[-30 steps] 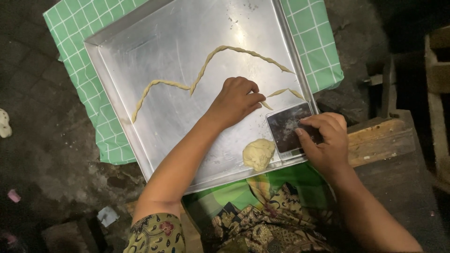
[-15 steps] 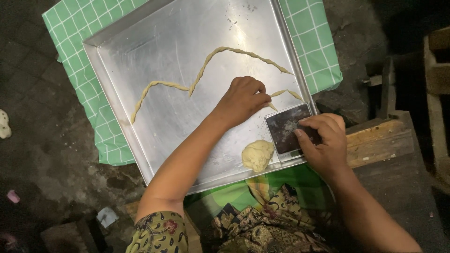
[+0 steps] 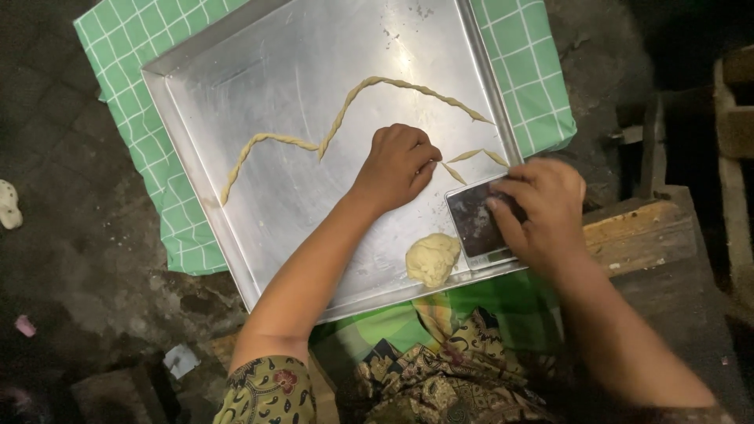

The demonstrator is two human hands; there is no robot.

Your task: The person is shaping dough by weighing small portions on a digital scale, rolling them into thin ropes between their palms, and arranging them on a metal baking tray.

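Hands shaping dough on a metal tray

A short twisted dough strip [image 3: 453, 173] lies pale and thin at 3 o'clock on the tray [image 3: 259, 86], under the curled left hand [image 3: 397, 165], whose fingertips pinch it, it seems. The right hand [image 3: 542, 208] grips a dark flat scraper [image 3: 477, 222] at 4 o'clock. The strip could tear if pulled hard. A dough lump [image 3: 431, 259] sits at 5 o'clock; a long twisted rope [image 3: 345, 118] crosses the middle.

Silver tray [image 3: 236, 102], green-white checked cloth [image 3: 126, 39] (grid), pale yellow dough [image 3: 431, 259], dk scraper [image 3: 476, 224].
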